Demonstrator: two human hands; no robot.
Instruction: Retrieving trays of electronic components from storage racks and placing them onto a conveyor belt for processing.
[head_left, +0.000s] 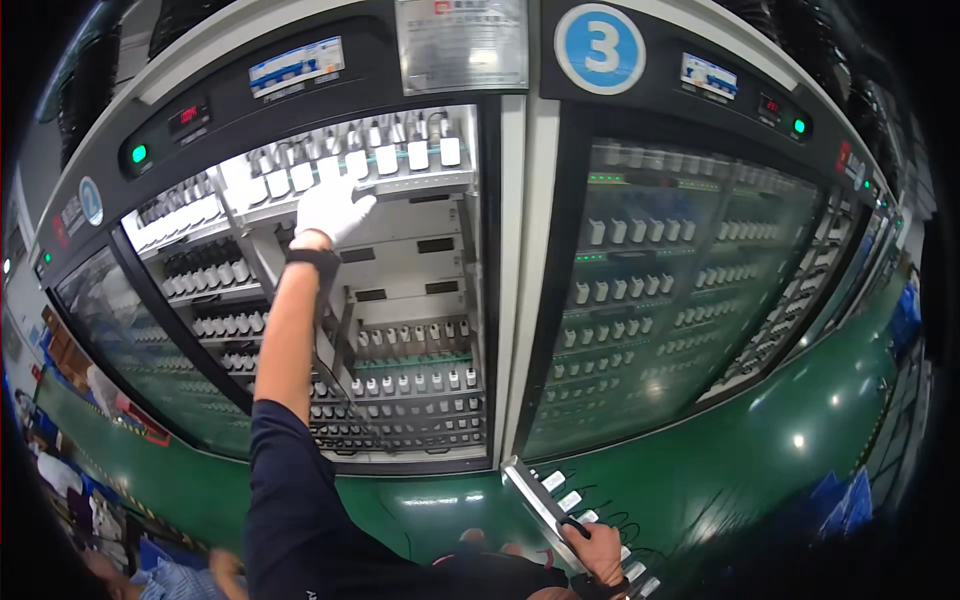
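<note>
My left hand (333,208), in a white glove with a dark band at the wrist, is stretched up into the open cabinet (500,300) in front of me, fingers spread flat rather than curled, its fingertips resting against the white chargers (385,158) plugged in along the top shelf (420,185); it presses on the row near the shelf's left half and grips nothing that I can make out. That row runs the whole width of the top shelf, each white block hanging from a short dark lead. Below it sit pale blank panels (405,265), and lower still more shelves of small white chargers (415,380) reaching to the cabinet's bottom edge. My right hand (600,550) is bare, low down near the bottom edge of the view, its fingers closed around the near end of a long grey tray (528,490) that slants up towards the cabinet's lower right corner; white chargers (568,500) lie in a line along the tray just beside my knuckles. To the right, a second cabinet stands behind a shut glass door (690,280), its shelves filled the same way, with a round blue number sign (600,48) above it. Green lamps (139,154) glow on the dark header strip, and the floor (740,480) underneath is glossy green.
</note>
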